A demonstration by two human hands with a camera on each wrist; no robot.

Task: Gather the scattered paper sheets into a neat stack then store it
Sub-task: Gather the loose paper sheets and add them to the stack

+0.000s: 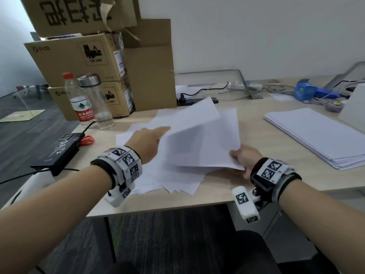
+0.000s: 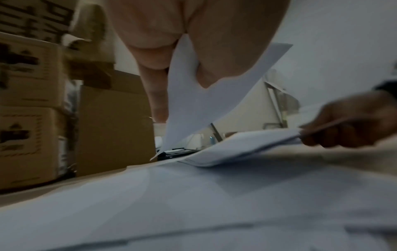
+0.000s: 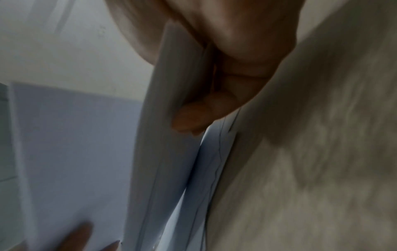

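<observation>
Several white paper sheets [image 1: 177, 175] lie fanned out on the wooden desk [image 1: 256, 135] in front of me. My left hand [image 1: 150, 139] pinches one sheet [image 1: 189, 115] by its edge and holds it lifted above the pile; in the left wrist view that sheet [image 2: 193, 105] hangs between thumb and fingers. My right hand [image 1: 245, 157] grips a small bundle of gathered sheets [image 1: 205, 147] at its near right corner. In the right wrist view the fingers [image 3: 193, 118] curl round the bundle's edge [image 3: 167, 152].
A neat thick stack of paper [image 1: 320, 137] lies at the right of the desk. Cardboard boxes [image 1: 102, 62], a water bottle [image 1: 79, 101] and a glass flask [image 1: 98, 101] stand at the back left. A black device [image 1: 59, 153] and cables sit at the left edge.
</observation>
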